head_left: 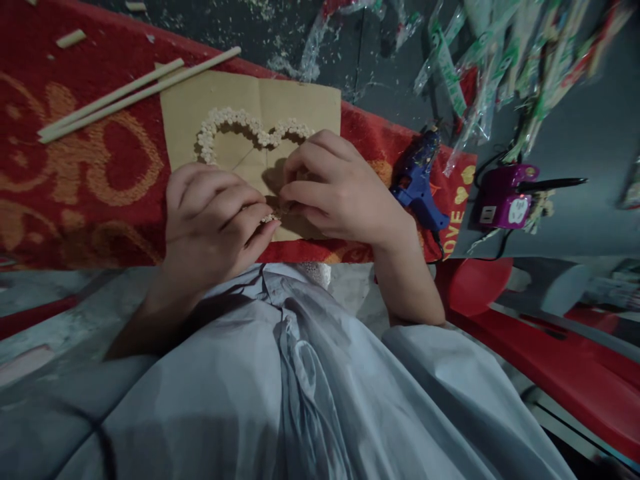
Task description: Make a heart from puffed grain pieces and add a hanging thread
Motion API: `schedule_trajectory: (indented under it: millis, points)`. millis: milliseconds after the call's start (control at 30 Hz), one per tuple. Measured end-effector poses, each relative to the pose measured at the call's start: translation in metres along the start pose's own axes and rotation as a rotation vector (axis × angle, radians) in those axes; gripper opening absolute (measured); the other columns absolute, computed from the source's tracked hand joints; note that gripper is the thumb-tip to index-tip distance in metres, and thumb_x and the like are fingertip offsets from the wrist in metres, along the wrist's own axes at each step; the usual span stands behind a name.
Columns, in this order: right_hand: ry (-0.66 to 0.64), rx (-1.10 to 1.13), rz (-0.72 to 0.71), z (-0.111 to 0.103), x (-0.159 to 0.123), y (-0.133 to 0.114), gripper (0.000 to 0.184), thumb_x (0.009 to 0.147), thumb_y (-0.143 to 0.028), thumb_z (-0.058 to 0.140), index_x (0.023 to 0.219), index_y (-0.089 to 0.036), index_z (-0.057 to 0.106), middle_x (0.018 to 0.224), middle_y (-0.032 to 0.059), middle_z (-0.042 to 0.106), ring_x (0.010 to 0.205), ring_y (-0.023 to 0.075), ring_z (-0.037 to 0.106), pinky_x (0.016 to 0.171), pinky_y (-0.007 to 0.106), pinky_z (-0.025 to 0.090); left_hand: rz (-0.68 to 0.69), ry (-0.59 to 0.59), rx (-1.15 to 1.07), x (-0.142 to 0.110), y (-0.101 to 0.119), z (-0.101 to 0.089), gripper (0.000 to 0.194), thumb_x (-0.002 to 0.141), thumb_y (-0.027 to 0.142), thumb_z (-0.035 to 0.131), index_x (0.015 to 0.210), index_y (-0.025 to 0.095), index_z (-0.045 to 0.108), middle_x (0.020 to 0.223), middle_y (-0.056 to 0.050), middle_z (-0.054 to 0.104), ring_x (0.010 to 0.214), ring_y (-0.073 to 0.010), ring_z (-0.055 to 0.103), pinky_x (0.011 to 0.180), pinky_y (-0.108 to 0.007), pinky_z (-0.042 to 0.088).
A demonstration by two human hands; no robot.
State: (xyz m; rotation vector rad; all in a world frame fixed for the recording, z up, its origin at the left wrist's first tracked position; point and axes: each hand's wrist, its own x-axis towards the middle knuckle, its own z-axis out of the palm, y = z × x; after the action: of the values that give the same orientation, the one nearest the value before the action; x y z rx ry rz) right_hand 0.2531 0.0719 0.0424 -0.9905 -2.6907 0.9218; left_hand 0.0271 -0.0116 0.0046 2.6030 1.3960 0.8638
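Note:
A heart-shaped outline (pixel 235 119) made of small pale beads or cut pieces lies on a creased sheet of tan paper (pixel 300 100). Its two upper lobes show, while my hands cover much of its sides and lower part. Near the heart's lower point, my left hand (pixel 215 213) has thumb and forefinger closed on a bit of the beaded outline. Facing it, my right hand (pixel 340 187) curls over the heart's right side with its fingers bent together close to the same point. What those right fingers grip is hidden.
Two thin pale sticks (pixel 135 95) rest at left on the red patterned cloth (pixel 90 167). A blue glue gun (pixel 419 180) lies right of my right hand. Farther right stands a purple box (pixel 507 197) with a black pen-like tool. Plastic-wrapped bundles (pixel 500 60) lie at upper right.

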Motion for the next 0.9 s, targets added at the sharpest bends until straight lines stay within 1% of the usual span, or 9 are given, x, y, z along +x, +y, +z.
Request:
schedule_trajectory:
  millis: [100, 233, 333, 400, 533, 700, 767, 833, 900]
  points:
    - [-0.012, 0.099, 0.068, -0.001, 0.001, -0.003, 0.026, 0.107, -0.04, 0.054, 0.088, -0.031, 0.069, 0.118, 0.0053, 0.071, 0.129, 0.0271, 0.058, 0.117, 0.052, 0.051, -0.037, 0.009, -0.049, -0.001, -0.001, 0.002, 0.018, 0.093, 0.024, 0.075, 0.106, 0.032, 0.066, 0.109, 0.007, 0.08, 0.107, -0.0229, 0.074, 0.113, -0.05, 0.051]
    - [-0.029, 0.099, 0.087, -0.001, 0.003, -0.003, 0.023, 0.107, -0.04, 0.056, 0.09, -0.031, 0.069, 0.116, 0.0032, 0.072, 0.13, 0.0248, 0.056, 0.118, 0.048, 0.051, -0.03, -0.047, -0.006, -0.003, -0.002, 0.004, 0.008, 0.099, 0.026, 0.07, 0.106, 0.029, 0.067, 0.111, 0.007, 0.077, 0.113, -0.0195, 0.07, 0.116, -0.05, 0.049]
    - [-0.023, 0.022, 0.028, 0.0, 0.003, -0.002, 0.027, 0.109, -0.037, 0.05, 0.093, -0.031, 0.07, 0.118, 0.0024, 0.073, 0.128, 0.0246, 0.058, 0.117, 0.049, 0.051, 0.006, -0.023, 0.01, -0.004, -0.003, 0.004, 0.007, 0.1, 0.026, 0.069, 0.106, 0.028, 0.067, 0.111, 0.006, 0.078, 0.111, -0.0191, 0.071, 0.115, -0.048, 0.05]
    - [-0.016, -0.037, -0.023, 0.001, 0.003, 0.0, 0.031, 0.111, -0.034, 0.044, 0.096, -0.031, 0.071, 0.12, 0.0027, 0.073, 0.125, 0.0254, 0.06, 0.113, 0.05, 0.051, 0.02, -0.009, 0.003, -0.004, -0.004, 0.004, 0.009, 0.099, 0.026, 0.071, 0.106, 0.029, 0.067, 0.111, 0.004, 0.08, 0.109, -0.0201, 0.073, 0.114, -0.047, 0.05]
    - [0.038, -0.089, -0.093, 0.007, 0.002, 0.005, 0.036, 0.112, -0.034, 0.039, 0.099, -0.031, 0.072, 0.118, 0.0034, 0.073, 0.12, 0.0262, 0.062, 0.106, 0.049, 0.053, 0.028, 0.023, -0.021, -0.003, -0.004, 0.005, 0.012, 0.096, 0.027, 0.075, 0.106, 0.028, 0.069, 0.11, 0.003, 0.081, 0.107, -0.0213, 0.074, 0.113, -0.045, 0.049]
    - [0.077, -0.174, -0.138, 0.011, 0.001, 0.01, 0.034, 0.112, -0.038, 0.042, 0.101, -0.031, 0.073, 0.118, 0.0045, 0.073, 0.115, 0.0272, 0.062, 0.1, 0.049, 0.054, -0.088, -0.071, -0.046, 0.0, 0.001, 0.001, 0.004, 0.098, 0.03, 0.071, 0.101, 0.03, 0.069, 0.108, 0.005, 0.08, 0.111, -0.0229, 0.073, 0.115, -0.049, 0.047]
    - [0.107, -0.226, -0.177, 0.013, -0.001, 0.011, 0.036, 0.113, -0.04, 0.041, 0.103, -0.029, 0.074, 0.116, 0.006, 0.073, 0.112, 0.0277, 0.063, 0.096, 0.049, 0.055, -0.072, -0.078, -0.018, 0.0, 0.002, -0.003, 0.007, 0.098, 0.029, 0.071, 0.104, 0.031, 0.068, 0.111, 0.004, 0.079, 0.112, -0.0238, 0.073, 0.115, -0.051, 0.048]
    - [0.148, -0.28, -0.225, 0.014, -0.002, 0.012, 0.041, 0.115, -0.038, 0.036, 0.107, -0.024, 0.075, 0.115, 0.0075, 0.073, 0.112, 0.0274, 0.064, 0.092, 0.047, 0.056, -0.021, -0.034, 0.01, -0.001, 0.0, -0.007, 0.018, 0.096, 0.03, 0.074, 0.111, 0.031, 0.066, 0.113, 0.002, 0.079, 0.11, -0.0249, 0.073, 0.112, -0.053, 0.052]
    - [0.179, -0.316, -0.268, 0.014, -0.004, 0.013, 0.042, 0.116, -0.033, 0.035, 0.111, -0.02, 0.075, 0.114, 0.0078, 0.072, 0.113, 0.0262, 0.064, 0.092, 0.046, 0.057, 0.007, -0.001, 0.031, -0.003, -0.003, -0.011, 0.028, 0.094, 0.032, 0.078, 0.117, 0.031, 0.063, 0.113, 0.001, 0.079, 0.108, -0.0265, 0.074, 0.107, -0.055, 0.055]
